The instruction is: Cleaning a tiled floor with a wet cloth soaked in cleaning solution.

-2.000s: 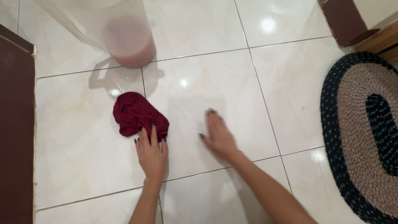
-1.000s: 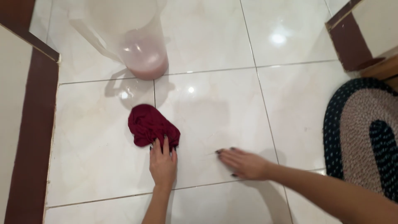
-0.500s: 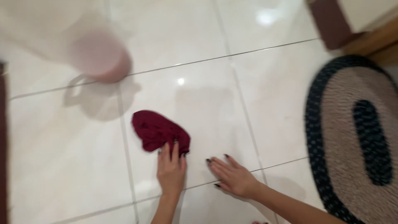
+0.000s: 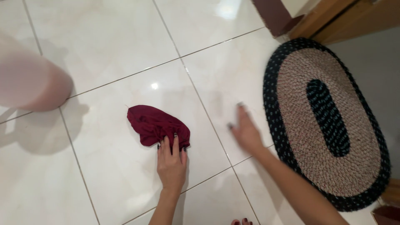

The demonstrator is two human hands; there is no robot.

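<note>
A crumpled dark red cloth (image 4: 154,123) lies on the glossy cream floor tiles (image 4: 125,46). My left hand (image 4: 171,164) rests flat on the floor with its fingertips pressing on the cloth's near edge. To the right, my right hand (image 4: 246,131) lies palm down on the bare tile, fingers spread and a little blurred, close to the edge of the oval rug. It holds nothing.
An oval braided rug (image 4: 327,118), black-rimmed with a beige band and dark centre, lies at the right. A translucent plastic jug (image 4: 31,83) with pinkish liquid stands at the left edge. A wooden door frame (image 4: 333,16) and dark skirting (image 4: 273,14) sit top right. My toes (image 4: 241,222) show at the bottom.
The view has swung to the right, so the jug sits at the left edge and the rug shows fully. My right hand has slid forward and right toward the rug. My left hand stays on the cloth.
</note>
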